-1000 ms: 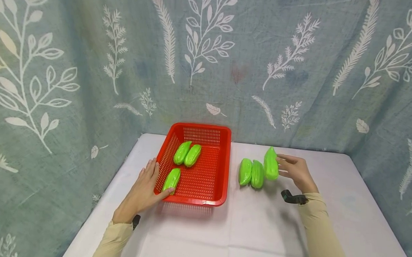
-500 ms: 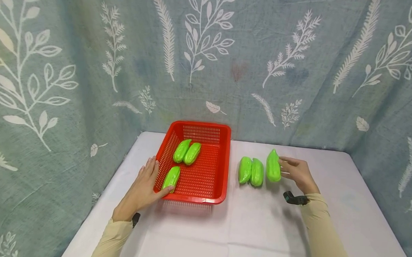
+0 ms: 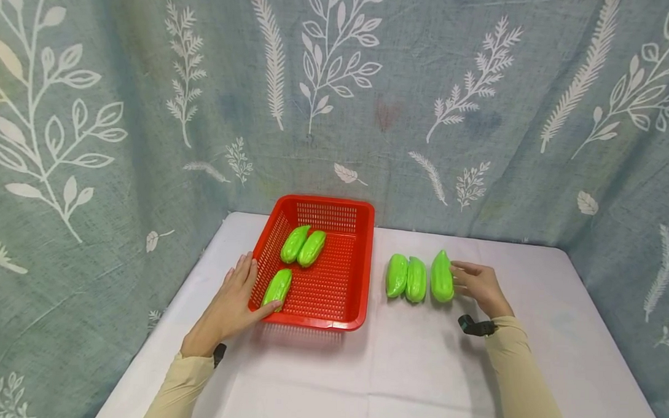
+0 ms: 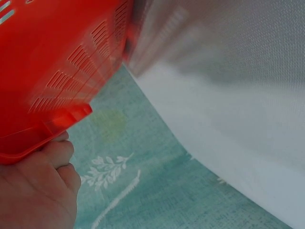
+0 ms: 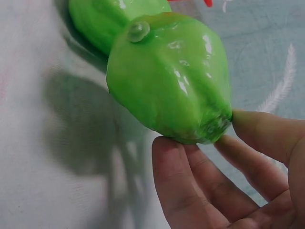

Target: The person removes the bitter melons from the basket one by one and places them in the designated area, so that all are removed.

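Note:
In the head view my left hand [image 3: 226, 310] holds the front left corner of a red plastic basket [image 3: 324, 323], thumb over the front rim, fingers along the left side. The left wrist view shows the fingers bent against the rim [image 4: 45, 140]. Several glossy green, ridged, elongated fruits lie about; their exact kind is unclear. My right hand [image 3: 478, 288] pinches one green fruit [image 3: 442, 277] by its side, thumb and fingertips touching it in the right wrist view [image 5: 169, 78]. Just left of it lie a second fruit [image 3: 416, 279] and a third fruit [image 3: 397, 276], side by side.
Inside the basket, two green fruits [image 3: 303, 246] lie together towards the back left, and another fruit [image 3: 277, 289] near the front left corner. A white cloth [image 3: 417, 372] covers the table. Behind it hangs a grey-green leaf-patterned curtain [image 3: 380, 161].
My right hand has brought the green fruit down, first slightly rightward, beside the two fruits, where a small gap now separates them. My left hand stays at the basket.

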`<state>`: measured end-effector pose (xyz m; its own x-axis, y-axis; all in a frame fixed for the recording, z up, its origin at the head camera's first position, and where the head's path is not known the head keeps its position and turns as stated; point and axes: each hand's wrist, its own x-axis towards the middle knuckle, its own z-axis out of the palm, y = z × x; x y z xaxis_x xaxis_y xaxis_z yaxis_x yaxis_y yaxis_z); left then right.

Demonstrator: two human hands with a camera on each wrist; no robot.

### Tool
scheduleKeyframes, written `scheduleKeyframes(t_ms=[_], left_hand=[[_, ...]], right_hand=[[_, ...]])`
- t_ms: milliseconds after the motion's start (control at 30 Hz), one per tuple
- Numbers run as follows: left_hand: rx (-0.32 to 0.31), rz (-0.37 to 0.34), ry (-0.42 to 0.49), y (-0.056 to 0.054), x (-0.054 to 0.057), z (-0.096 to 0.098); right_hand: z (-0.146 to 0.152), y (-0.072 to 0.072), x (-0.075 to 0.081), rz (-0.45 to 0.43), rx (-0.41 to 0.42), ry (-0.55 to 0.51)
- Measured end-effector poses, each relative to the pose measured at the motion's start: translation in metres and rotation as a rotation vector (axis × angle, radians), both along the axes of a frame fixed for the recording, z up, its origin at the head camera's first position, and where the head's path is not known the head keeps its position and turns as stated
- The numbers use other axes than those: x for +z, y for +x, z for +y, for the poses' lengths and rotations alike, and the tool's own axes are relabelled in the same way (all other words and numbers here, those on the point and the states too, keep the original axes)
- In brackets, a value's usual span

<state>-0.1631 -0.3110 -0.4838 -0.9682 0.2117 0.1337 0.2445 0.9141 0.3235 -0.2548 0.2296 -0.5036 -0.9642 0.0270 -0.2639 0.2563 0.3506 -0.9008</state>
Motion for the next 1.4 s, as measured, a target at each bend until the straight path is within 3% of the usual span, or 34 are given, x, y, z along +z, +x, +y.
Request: scheduleKeyframes(t_ms=[433,1400], left_hand=[[-0.002,-0.004,0.003,0.001,0.002,0.001],[0.005,0.003,-0.003,0.002,0.002,0.002]], right_hand=[[-0.003,-0.003,-0.01,-0.008,-0.012,0.025],[-0.012,-0.004,-0.01,-0.03,-0.02,0.043]])
